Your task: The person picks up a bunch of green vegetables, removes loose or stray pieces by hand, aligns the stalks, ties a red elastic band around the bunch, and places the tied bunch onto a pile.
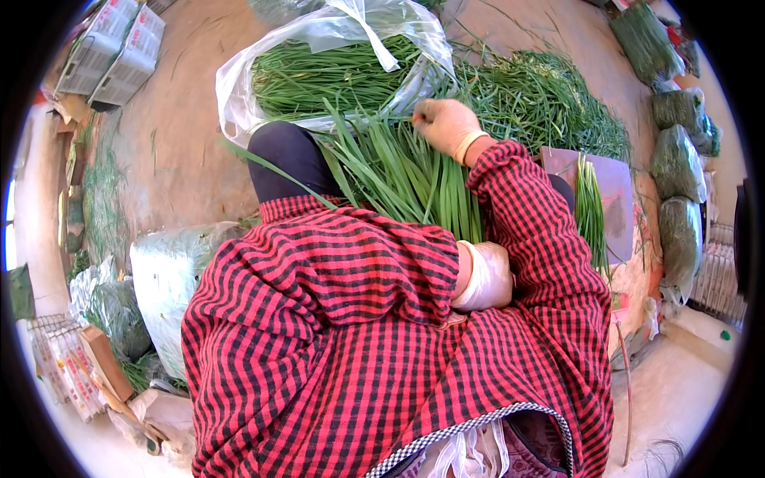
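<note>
The fingers of the right hand (446,127), in a thin pale glove, curl in toward the thumb at the upper side of the leaf bunch (414,175); I cannot tell whether they pinch a blade. The left hand (486,279), gloved too, lies at the lower end of the leaf bunch, where the blades draw close together; its fingers are turned out of sight, so their grip cannot be told. The leaf bunch itself, long, flat and green, lies across the lap and fans out toward its upper left.

Around the leaf bunch come the red-and-black checked sleeves (542,215), one reaching in from its lower left, the other running up its right side. A dark-clad knee (291,159) stands just left of it. Beyond its far end, an open clear plastic bag (239,88) holds a thick layer of green stalks (327,76). To its upper right spreads a heap of loose leaves (550,95). Right of it, past the sleeve, a small pale-ended bundle (590,211) rests on a purplish board (617,199).

Farther out, well right of the leaf bunch, stuffed green bags (677,163) form a row. Well to its left sit a big wrapped bale (167,271) and, higher up, white crates (131,56).
</note>
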### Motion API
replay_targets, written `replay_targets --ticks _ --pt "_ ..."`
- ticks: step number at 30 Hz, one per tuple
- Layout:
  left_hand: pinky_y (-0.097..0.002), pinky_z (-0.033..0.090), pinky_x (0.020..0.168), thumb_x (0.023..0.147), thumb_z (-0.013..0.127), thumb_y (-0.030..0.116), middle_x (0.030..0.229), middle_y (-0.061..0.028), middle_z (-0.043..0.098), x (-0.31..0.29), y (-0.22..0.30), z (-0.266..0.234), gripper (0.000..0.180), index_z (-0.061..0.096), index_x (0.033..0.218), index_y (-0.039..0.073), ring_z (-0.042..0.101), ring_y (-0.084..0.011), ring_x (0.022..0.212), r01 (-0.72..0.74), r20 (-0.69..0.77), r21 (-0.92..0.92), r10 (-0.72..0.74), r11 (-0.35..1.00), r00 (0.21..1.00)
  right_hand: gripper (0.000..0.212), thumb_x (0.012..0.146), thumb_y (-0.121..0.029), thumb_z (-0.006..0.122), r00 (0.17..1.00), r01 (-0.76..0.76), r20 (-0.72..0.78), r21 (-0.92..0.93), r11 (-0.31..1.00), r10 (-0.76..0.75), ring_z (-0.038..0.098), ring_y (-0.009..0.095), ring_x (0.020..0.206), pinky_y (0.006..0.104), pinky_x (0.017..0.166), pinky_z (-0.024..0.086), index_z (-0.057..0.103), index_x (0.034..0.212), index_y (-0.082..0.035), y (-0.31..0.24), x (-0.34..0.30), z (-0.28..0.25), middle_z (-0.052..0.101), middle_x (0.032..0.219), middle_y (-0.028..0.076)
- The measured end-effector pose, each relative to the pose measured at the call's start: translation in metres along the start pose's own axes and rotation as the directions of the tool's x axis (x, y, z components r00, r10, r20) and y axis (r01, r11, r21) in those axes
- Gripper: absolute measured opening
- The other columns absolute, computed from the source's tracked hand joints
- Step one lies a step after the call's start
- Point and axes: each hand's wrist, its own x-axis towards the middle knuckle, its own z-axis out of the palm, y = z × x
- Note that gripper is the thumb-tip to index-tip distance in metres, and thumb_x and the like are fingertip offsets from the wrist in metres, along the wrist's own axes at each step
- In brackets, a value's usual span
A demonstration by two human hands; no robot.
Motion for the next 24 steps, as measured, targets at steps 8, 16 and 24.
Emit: replay_targets --ticks 8,16,24 --pt "-0.0415 0.054 0.094 0.096 0.053 0.025 0.123 -0.0074 0.070 0.007 -0.005 0.011 0.036 0.069 0.126 0.011 0.068 -0.0273 0.109 -0.009 -0.131 0.014 0.010 1.000 0.991 0.065 0.079 -0.044 0.075 0.868 0.434 0.113 0.299 0.850 -0.483 0.044 0.038 0.137 0.0409 0.115 0.035 0.063 0.132 -0.008 -0.083 -0.003 -0.032 0.046 0.147 0.024" --pt "-0.0353 0.037 0.116 0.099 0.046 0.028 0.150 -0.0036 0.049 0.099 -0.037 0.103 0.047 0.053 0.143 0.017 0.052 -0.0191 0.132 0.026 -0.295 -0.456 -0.179 0.889 0.939 0.053 0.076 -0.052 0.076 0.840 0.411 0.357 0.073 0.909 -0.408 0.042 0.040 0.136 0.0456 0.113 0.035 0.074 0.103 -0.007 -0.107 -0.013 -0.006 0.054 0.141 0.020" --pt "-0.0381 0.042 0.112 0.098 0.052 0.026 0.147 -0.0057 0.053 0.030 -0.018 0.030 0.047 0.054 0.144 0.017 0.054 -0.0218 0.131 0.005 -0.178 -0.197 -0.040 0.980 0.983 0.015 0.077 -0.024 0.072 0.797 0.603 -0.057 0.128 0.788 -0.601 0.064 0.031 0.097 0.0420 0.090 0.049 0.073 0.073 -0.009 -0.086 0.001 -0.001 0.071 0.095 0.006"
